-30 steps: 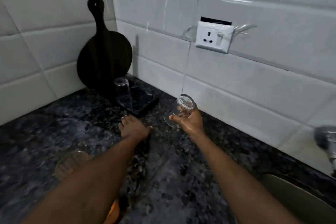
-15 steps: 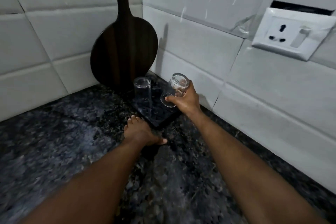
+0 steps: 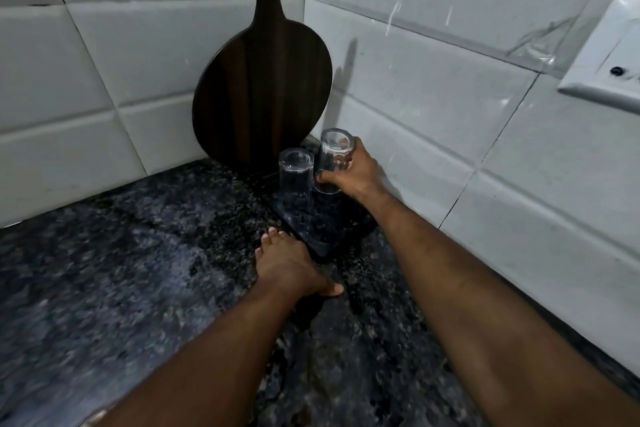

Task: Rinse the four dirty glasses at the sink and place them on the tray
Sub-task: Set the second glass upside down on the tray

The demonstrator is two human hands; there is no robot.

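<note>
Left of our right hand (image 3: 356,173), fingers curled round a tilted glass (image 3: 335,158), stands a second glass (image 3: 296,180) — our left hand (image 3: 287,265) lies flat, fingers straight.

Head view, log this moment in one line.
right hand: grips glass over tray | left hand: flat on counter | tray: other glass standing

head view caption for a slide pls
Right hand grips a glass at the dark tray beside a second glass standing there; left hand rests flat on the counter.
</note>
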